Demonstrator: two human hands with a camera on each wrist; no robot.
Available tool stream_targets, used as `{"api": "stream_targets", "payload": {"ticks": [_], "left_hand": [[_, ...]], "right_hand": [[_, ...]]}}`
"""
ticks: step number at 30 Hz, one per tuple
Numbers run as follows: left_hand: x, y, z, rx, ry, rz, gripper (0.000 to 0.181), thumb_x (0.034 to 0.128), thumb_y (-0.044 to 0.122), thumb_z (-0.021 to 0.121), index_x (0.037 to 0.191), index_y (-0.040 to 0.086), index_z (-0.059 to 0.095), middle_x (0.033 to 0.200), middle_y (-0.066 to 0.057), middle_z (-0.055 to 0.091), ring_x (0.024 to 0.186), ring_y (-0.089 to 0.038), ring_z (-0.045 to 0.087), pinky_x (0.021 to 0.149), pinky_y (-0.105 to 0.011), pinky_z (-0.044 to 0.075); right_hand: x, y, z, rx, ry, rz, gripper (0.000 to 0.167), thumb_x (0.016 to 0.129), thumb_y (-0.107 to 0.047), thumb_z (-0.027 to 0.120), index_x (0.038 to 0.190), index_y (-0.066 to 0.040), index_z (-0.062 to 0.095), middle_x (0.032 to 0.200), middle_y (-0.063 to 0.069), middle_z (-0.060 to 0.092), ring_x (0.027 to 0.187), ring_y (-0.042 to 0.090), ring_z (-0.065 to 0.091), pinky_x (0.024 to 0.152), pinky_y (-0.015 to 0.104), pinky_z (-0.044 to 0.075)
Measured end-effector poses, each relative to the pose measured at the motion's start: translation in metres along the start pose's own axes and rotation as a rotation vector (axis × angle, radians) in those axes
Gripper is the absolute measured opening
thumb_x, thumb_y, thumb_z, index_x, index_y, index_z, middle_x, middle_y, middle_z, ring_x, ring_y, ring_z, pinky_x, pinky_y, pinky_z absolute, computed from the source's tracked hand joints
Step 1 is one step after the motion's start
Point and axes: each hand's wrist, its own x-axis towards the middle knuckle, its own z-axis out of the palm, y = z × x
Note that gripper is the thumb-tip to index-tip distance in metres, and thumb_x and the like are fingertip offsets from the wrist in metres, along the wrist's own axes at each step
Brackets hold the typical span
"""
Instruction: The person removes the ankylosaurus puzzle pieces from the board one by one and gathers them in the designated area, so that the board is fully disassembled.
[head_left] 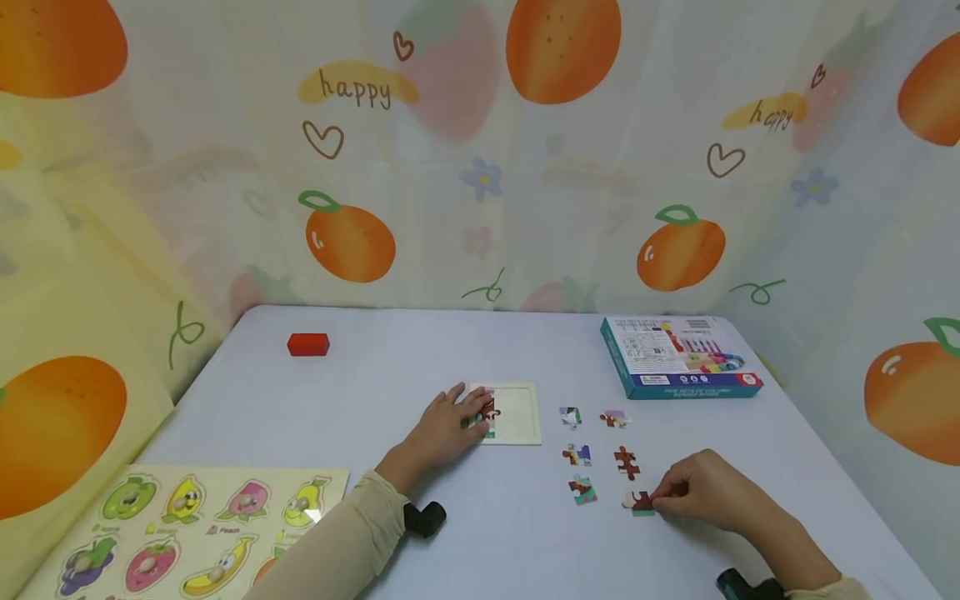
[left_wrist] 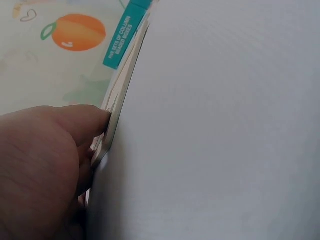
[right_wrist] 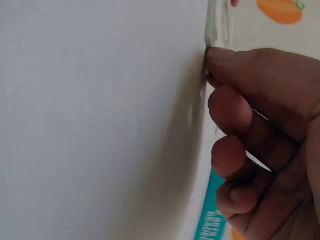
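Near the middle of the table, my left hand (head_left: pixel 446 425) rests on the left side of a square puzzle tray (head_left: pixel 517 414). Its fingers are spread over the placed puzzle pieces (head_left: pixel 491 414), partly covering them; the left wrist view shows the thumb (left_wrist: pixel 95 120) touching the tray's edge. My right hand (head_left: pixel 708 492) pinches the right edge of a brown-and-green puzzle piece (head_left: pixel 640 502) between thumb and forefinger, low over the table. Several loose pieces lie in two columns between the hands, among them a brown piece (head_left: pixel 626 462) and a green-edged piece (head_left: pixel 582 490).
A teal-and-white box (head_left: pixel 678 358) lies at the back right. Toward the back left sits a red block (head_left: pixel 308 344). A fruit picture board (head_left: pixel 240 479) covers the front left, partly beneath the left forearm. Patterned cloth (head_left: pixel 450 233) hangs behind the table.
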Motion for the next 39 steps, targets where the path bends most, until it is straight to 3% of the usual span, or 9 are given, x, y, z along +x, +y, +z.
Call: {"api": "stream_targets", "payload": {"ticks": [4, 8, 15, 18, 21, 24, 30, 39], "left_hand": [[-0.002, -0.002, 0.001, 0.0, -0.001, 0.0, 0.055, 0.0998, 0.035, 0.054, 0.15, 0.016, 0.043, 0.152, -0.004, 0.04, 0.146, -0.031, 0.019, 0.116, -0.049, 0.01], [-0.004, -0.004, 0.002, 0.002, 0.005, 0.016, 0.052, 0.1, 0.033, 0.054, 0.147, 0.013, 0.047, 0.152, -0.001, 0.04, 0.146, -0.032, 0.019, 0.116, -0.051, 0.011], [-0.006, -0.005, 0.003, 0.017, 0.013, 0.025, 0.052, 0.1001, 0.035, 0.054, 0.147, 0.013, 0.047, 0.152, -0.002, 0.039, 0.145, -0.033, 0.02, 0.115, -0.052, 0.012], [-0.005, -0.004, 0.006, 0.033, 0.005, 0.035, 0.054, 0.1002, 0.037, 0.053, 0.147, 0.013, 0.046, 0.154, -0.004, 0.035, 0.145, -0.033, 0.02, 0.115, -0.053, 0.013], [-0.004, -0.002, 0.006, 0.027, -0.004, 0.04, 0.054, 0.1, 0.039, 0.054, 0.146, 0.012, 0.046, 0.157, -0.009, 0.03, 0.145, -0.033, 0.02, 0.115, -0.054, 0.014], [-0.003, 0.001, 0.005, 0.002, 0.0, 0.032, 0.051, 0.0989, 0.04, 0.056, 0.142, 0.014, 0.052, 0.157, -0.014, 0.028, 0.145, -0.033, 0.02, 0.115, -0.054, 0.014], [0.0, 0.001, 0.002, 0.016, 0.066, -0.011, 0.037, 0.0935, 0.042, 0.064, 0.123, 0.02, 0.071, 0.151, -0.014, 0.039, 0.142, -0.033, 0.029, 0.114, -0.053, 0.02], [-0.002, 0.005, -0.001, 0.016, 0.101, -0.121, 0.032, 0.0902, 0.045, 0.068, 0.108, 0.02, 0.078, 0.143, -0.009, 0.051, 0.14, -0.034, 0.033, 0.113, -0.056, 0.019]], "right_hand": [[0.009, -0.013, -0.009, -0.015, -0.034, 0.013, 0.005, 0.083, -0.024, 0.08, 0.079, -0.023, 0.078, 0.07, -0.017, 0.065, 0.064, 0.006, 0.051, 0.055, 0.023, 0.046], [0.037, -0.042, -0.017, 0.036, 0.033, -0.007, 0.01, 0.087, -0.027, 0.076, 0.088, -0.019, 0.079, 0.075, -0.011, 0.069, 0.066, 0.011, 0.055, 0.055, 0.025, 0.048], [0.134, -0.102, 0.004, 0.145, 0.153, -0.007, 0.017, 0.091, -0.03, 0.071, 0.094, -0.015, 0.079, 0.075, -0.002, 0.069, 0.066, 0.014, 0.059, 0.057, 0.031, 0.05], [0.172, -0.112, 0.017, 0.118, 0.153, 0.016, 0.016, 0.092, -0.028, 0.07, 0.092, -0.015, 0.079, 0.069, -0.005, 0.066, 0.062, 0.012, 0.058, 0.055, 0.028, 0.047], [0.196, -0.115, 0.026, 0.081, 0.153, 0.068, 0.013, 0.091, -0.024, 0.072, 0.092, -0.013, 0.079, 0.065, -0.005, 0.065, 0.06, 0.012, 0.056, 0.054, 0.027, 0.044], [0.208, -0.113, 0.033, 0.029, 0.161, 0.11, 0.011, 0.087, -0.022, 0.075, 0.091, -0.014, 0.08, 0.072, -0.003, 0.068, 0.066, 0.013, 0.056, 0.06, 0.029, 0.046], [0.221, -0.114, 0.039, -0.05, 0.166, 0.116, 0.009, 0.085, -0.027, 0.077, 0.09, -0.022, 0.081, 0.1, -0.002, 0.071, 0.094, 0.017, 0.06, 0.087, 0.039, 0.048], [0.229, -0.124, 0.038, -0.168, 0.167, 0.073, 0.006, 0.084, -0.026, 0.078, 0.085, -0.02, 0.081, 0.093, -0.002, 0.072, 0.091, 0.019, 0.061, 0.086, 0.039, 0.048]]}}
